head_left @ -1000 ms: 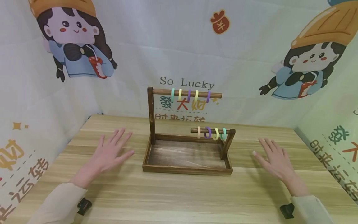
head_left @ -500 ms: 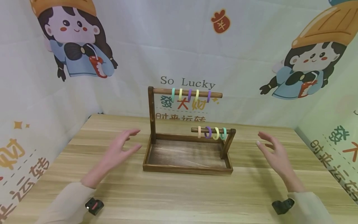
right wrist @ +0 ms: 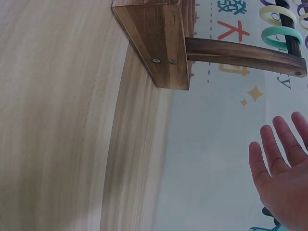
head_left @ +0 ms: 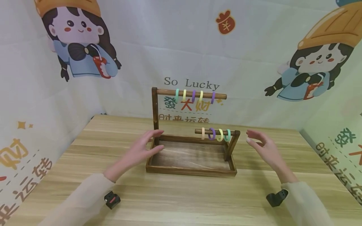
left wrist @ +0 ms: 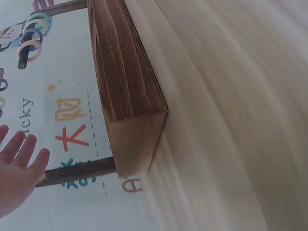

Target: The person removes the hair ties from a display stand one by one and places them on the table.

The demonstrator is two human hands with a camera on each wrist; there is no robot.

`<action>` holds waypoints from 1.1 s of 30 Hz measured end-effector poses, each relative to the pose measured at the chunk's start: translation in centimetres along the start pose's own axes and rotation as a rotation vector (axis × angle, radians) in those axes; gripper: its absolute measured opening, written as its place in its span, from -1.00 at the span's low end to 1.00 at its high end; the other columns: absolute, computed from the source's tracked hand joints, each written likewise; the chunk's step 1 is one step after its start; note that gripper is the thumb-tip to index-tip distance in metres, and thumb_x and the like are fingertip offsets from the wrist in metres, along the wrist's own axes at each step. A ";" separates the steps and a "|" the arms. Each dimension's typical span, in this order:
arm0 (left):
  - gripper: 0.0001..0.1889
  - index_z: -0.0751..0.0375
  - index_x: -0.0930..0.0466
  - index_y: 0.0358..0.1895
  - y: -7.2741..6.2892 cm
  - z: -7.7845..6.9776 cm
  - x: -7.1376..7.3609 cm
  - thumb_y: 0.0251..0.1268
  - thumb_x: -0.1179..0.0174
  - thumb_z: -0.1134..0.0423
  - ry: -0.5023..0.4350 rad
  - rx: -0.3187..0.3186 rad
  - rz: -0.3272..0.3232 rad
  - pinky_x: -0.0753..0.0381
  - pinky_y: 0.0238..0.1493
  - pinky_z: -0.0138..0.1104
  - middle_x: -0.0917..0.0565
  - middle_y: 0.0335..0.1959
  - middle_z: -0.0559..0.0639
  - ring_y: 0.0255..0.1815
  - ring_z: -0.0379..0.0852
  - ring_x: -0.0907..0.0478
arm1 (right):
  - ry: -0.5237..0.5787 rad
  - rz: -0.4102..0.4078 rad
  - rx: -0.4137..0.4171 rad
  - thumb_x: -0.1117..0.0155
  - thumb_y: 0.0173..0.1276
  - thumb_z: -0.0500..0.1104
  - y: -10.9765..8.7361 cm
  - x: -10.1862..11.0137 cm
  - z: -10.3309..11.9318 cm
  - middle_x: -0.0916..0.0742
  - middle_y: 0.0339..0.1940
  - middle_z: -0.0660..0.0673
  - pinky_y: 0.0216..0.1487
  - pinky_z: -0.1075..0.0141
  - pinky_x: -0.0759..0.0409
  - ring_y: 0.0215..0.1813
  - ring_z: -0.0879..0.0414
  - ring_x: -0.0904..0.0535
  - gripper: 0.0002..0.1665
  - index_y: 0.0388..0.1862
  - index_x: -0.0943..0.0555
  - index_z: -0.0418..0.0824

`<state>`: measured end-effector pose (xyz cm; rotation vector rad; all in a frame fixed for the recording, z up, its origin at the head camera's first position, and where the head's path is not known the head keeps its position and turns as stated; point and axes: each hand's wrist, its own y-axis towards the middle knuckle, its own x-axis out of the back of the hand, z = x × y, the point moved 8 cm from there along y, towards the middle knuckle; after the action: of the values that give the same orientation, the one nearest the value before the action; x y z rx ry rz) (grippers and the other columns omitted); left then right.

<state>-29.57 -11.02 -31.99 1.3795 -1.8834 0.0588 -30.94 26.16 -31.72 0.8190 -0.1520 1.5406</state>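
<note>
A dark wooden stand point(head_left: 190, 172) sits mid-table: a shallow tray with a post at each end. Its tall left post carries an upper bar point(head_left: 220, 96) hung with several rings in teal, yellow and purple. From the short right post a lower bar point(head_left: 197, 131) points left, bearing a peach ring point(head_left: 203, 134) and purple, yellow and teal ones. My left hand point(head_left: 141, 150) hovers by the left post, thumb and fingers apart, holding nothing. Right of the short post, my right hand point(head_left: 267, 150) is in the air with relaxed fingers and nothing in them. Both wrist views show outstretched fingers.
The wooden table point(head_left: 181, 196) stretches under the stand and both forearms. A printed cloth point(head_left: 175, 47) hangs behind and along the sides. Each wrist wears a small black device, such as the left one point(head_left: 112, 200).
Both hands have moved inward towards the stand, the left rightward and the right leftward. Their spread fingers have drawn into a looser, rounded pose. The stand and rings stay put.
</note>
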 end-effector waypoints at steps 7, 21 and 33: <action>-0.44 0.32 -0.25 0.20 1.6 -0.4 -1.7 0.18 -0.15 0.16 -0.025 -0.033 0.039 -0.30 0.10 -0.14 -0.37 0.13 0.15 0.13 -0.01 -0.29 | 0.068 0.068 -0.009 -0.06 0.32 -0.09 0.9 -1.0 0.9 -0.50 0.07 -0.25 -0.03 0.52 -0.34 0.09 -0.01 -0.38 -0.49 0.18 -0.33 -0.32; -0.44 0.37 -0.17 0.24 4.2 -3.9 -4.3 0.20 -0.12 0.28 -0.190 0.061 0.128 -0.23 0.14 -0.09 -0.31 0.18 0.21 0.18 0.10 -0.23 | 0.081 0.101 -0.036 -0.07 0.32 -0.05 1.7 -1.6 0.4 -0.50 0.06 -0.25 -0.05 0.44 -0.40 0.04 0.09 -0.42 -0.49 0.14 -0.37 -0.33; -0.42 0.24 -0.20 0.25 6.7 -3.3 -6.9 0.17 -0.16 0.20 -0.277 0.069 0.125 -0.24 0.13 -0.14 -0.33 0.19 0.10 0.18 0.00 -0.24 | 0.069 0.092 -0.069 -0.06 0.31 0.01 1.8 -1.8 0.3 -0.53 0.03 -0.23 -0.08 0.34 -0.42 -0.01 0.12 -0.45 -0.49 0.10 -0.41 -0.32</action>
<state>-32.59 -1.34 -31.27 1.3701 -2.2155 -0.0053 -32.64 24.24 -31.82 0.7116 -0.1934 1.6385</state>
